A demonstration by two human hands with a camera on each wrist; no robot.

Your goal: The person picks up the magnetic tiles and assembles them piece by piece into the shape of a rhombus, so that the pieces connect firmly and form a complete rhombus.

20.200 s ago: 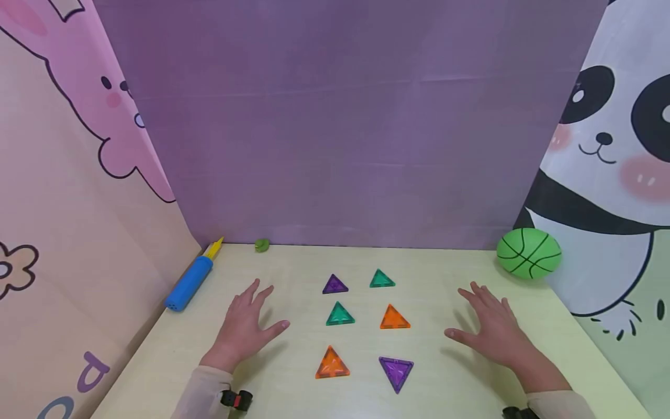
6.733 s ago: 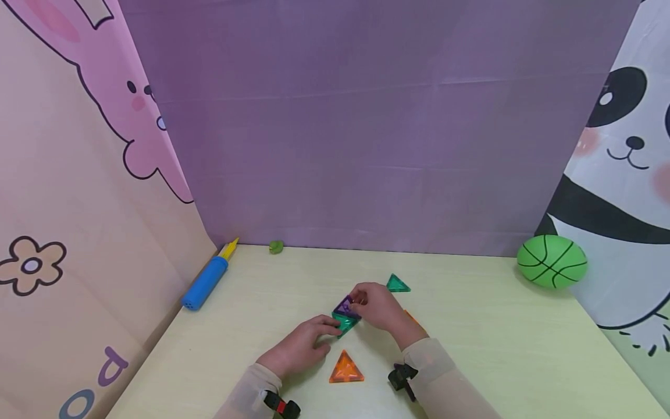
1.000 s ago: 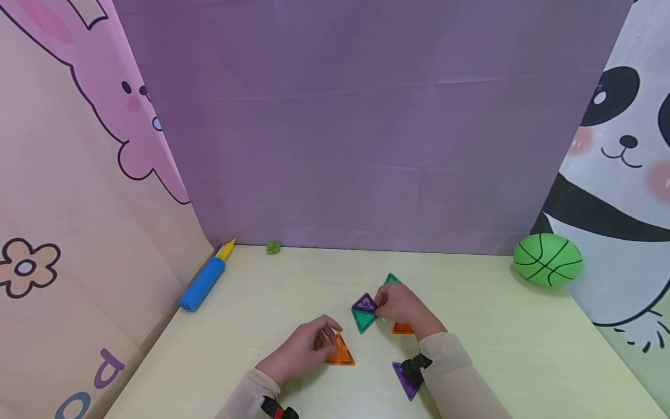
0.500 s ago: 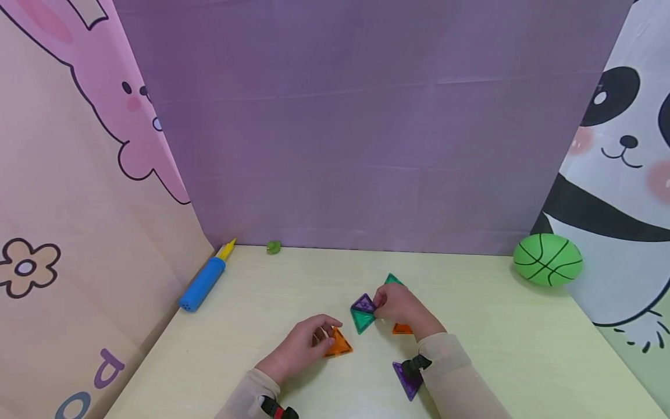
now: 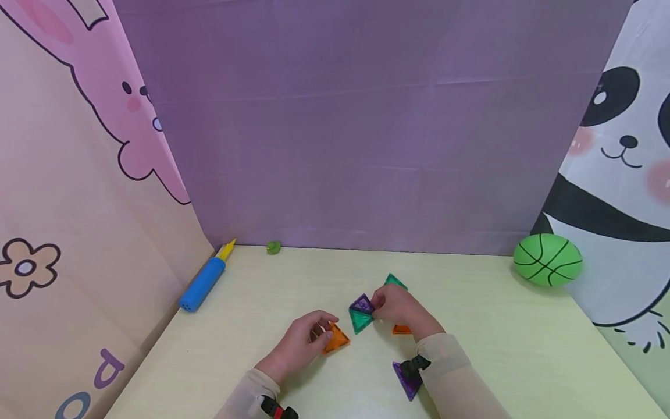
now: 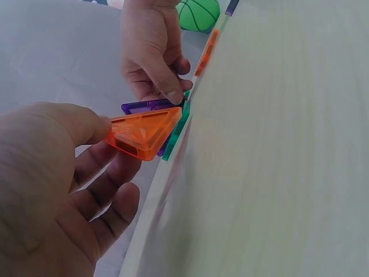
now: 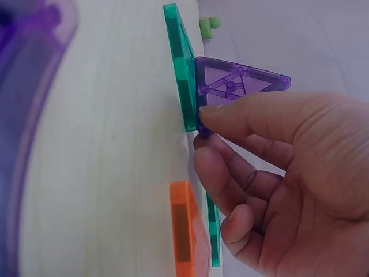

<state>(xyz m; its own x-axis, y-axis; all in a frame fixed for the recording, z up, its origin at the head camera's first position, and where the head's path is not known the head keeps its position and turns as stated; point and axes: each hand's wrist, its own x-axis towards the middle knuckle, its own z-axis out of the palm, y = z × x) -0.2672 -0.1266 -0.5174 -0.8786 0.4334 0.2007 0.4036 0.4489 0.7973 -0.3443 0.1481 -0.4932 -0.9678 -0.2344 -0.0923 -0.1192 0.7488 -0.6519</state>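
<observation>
Purple triangle (image 5: 362,303) was held upright against green triangle (image 5: 360,320) by pinching right hand (image 5: 399,307), short of table (image 5: 235,331) far edge | orange triangle (image 5: 337,337) was pinched nearby by left hand (image 5: 298,344) | one pair seemingly joined; spare green tile (image 5: 395,281), spare orange tile (image 5: 402,330), spare purple tile (image 5: 409,387) were left unused

See-through purple tile (image 5: 362,303), teal-green tile (image 5: 360,320), super bright orange tile (image 5: 337,339). The table (image 5: 235,343) is pale cream, faintly streaky. The ball (image 5: 547,259) by the far right corner's green with black basketball lines, pump (image 5: 203,283) along the left edge is blue, yellow-tipped.
</observation>
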